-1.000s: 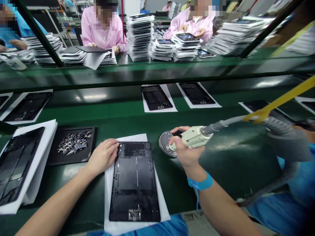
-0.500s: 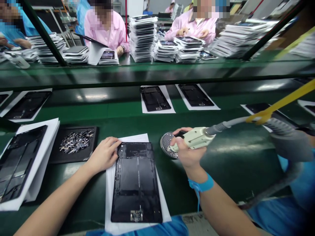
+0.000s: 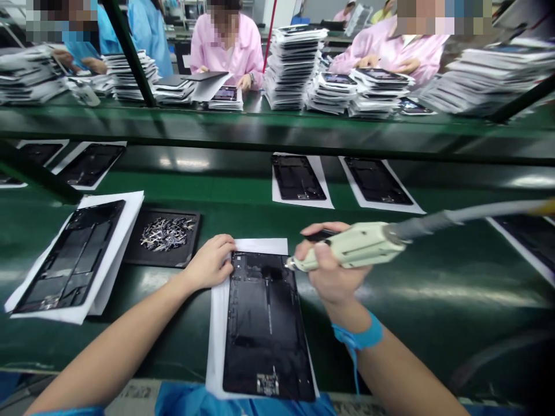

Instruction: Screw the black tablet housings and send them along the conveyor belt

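Observation:
A black tablet back frame (image 3: 265, 323) lies on a white paper sheet (image 3: 215, 341) on the green belt just in front of me. My left hand (image 3: 211, 263) rests with curled fingers on the frame's upper left corner and the paper. My right hand (image 3: 328, 267) is closed round a cream electric screwdriver (image 3: 351, 247) with a grey hose. The tool's tip sits at the frame's upper right corner. A blue strap circles my right wrist.
A black tray of small metal parts (image 3: 166, 234) lies left of my left hand. Beside it is a stack of frames on paper (image 3: 78, 257). More frames on paper (image 3: 298, 178) ride the belt beyond. Across the belt, people in pink coats sit among tall stacks (image 3: 291, 63).
My right hand has carried the screwdriver left from the round perforated screw dish to the frame's upper right corner. The camera has shifted, and the dish no longer shows.

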A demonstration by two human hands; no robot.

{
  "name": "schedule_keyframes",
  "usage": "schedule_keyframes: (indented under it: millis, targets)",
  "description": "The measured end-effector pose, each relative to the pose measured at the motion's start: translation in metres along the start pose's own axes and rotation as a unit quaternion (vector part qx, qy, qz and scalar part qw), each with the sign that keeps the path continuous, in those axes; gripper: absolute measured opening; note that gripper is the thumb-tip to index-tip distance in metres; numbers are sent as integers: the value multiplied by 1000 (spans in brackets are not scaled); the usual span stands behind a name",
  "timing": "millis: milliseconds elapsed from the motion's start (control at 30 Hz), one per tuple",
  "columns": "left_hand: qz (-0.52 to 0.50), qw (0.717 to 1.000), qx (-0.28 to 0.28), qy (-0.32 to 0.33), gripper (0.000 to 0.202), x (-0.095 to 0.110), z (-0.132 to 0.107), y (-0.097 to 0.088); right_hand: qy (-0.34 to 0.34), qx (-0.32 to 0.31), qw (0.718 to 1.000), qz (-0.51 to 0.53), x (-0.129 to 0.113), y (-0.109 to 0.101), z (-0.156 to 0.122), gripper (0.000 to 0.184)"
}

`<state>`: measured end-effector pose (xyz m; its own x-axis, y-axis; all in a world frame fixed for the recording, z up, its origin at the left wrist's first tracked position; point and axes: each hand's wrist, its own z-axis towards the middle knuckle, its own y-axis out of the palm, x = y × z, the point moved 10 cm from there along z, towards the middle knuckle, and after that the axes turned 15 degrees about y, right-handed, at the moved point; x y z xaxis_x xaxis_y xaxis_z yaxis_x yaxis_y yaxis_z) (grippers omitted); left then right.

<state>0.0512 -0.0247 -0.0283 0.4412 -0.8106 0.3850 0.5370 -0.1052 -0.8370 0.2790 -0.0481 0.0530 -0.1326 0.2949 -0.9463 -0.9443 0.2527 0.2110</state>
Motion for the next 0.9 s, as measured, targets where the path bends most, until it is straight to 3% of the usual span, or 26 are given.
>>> schedule_keyframes:
  millis: [133,267,667,900]
  targets:
    - [-23,1000,14,-9,38,0,-2,0,25,-100,995,9,26,73,-5,22]
    - [-36,999,23,-16,39,0,0,0,38,-133,990,-21,50,108,-5,21]
    - [-40,998,40,-9,26,-1,3,3,48,-148,987,-37,79,120,-8,27]
    - [-52,998,27,-21,27,-8,0,4,47,-148,987,-53,76,128,-9,24]
